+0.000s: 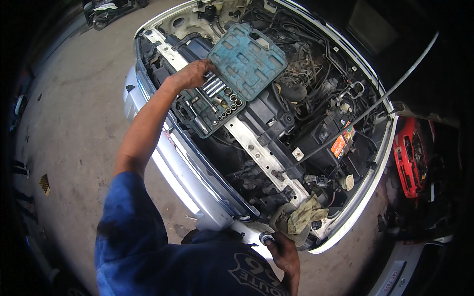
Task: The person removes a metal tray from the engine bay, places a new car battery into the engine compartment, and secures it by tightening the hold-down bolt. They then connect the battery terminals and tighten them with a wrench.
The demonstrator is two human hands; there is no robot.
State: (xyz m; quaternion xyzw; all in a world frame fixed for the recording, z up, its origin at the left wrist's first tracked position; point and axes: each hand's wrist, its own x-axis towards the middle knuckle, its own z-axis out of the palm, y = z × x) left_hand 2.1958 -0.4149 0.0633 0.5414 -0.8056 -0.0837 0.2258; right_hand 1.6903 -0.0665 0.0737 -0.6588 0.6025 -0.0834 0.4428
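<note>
An open teal socket-set case (249, 61) lies across the white front crossmember of a car's engine bay. Its lower half holds several chrome sockets (232, 98) and a long bar with a handle. My left hand (193, 74) reaches over the case's far left end, fingers curled down beside the row of long sockets; what they pinch is hidden. Close to my body, my right hand (285, 255) is closed around a tool with a round silver end (266, 238), the rest of it covered by the palm.
A stained yellowish rag (307, 215) rests at the near corner of the engine bay. A thin prop rod (368, 111) rises past the black battery (328, 138). The silver bumper (185, 190) runs along my front. A red car part (411, 158) stands at right, a motorcycle (106, 12) far left.
</note>
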